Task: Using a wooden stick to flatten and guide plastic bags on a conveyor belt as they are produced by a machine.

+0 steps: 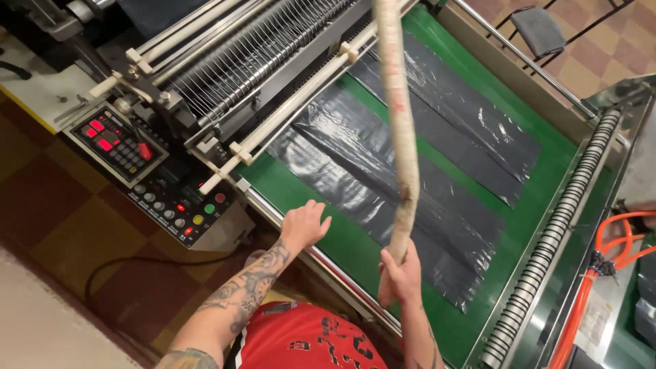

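Note:
My right hand (402, 273) grips the lower end of a long pale wrapped stick (398, 116), which reaches up and away over the machine bed. My left hand (304, 224) rests open on the metal rail (328, 263) at the near edge of the green conveyor belt (355, 249). Two stacks of black plastic bags lie flat on the belt: one (355, 178) close to the stick, another (471, 130) farther right. The stick hangs above the nearer stack, and I cannot tell whether it touches it.
A control panel (147, 174) with red displays and coloured buttons sits to the left of the belt. Rollers and a comb of thin wires (260, 55) feed the belt from the top. A spiral roller (553, 239) runs along the right side, by orange hoses (615, 253). A chair (540, 31) stands beyond.

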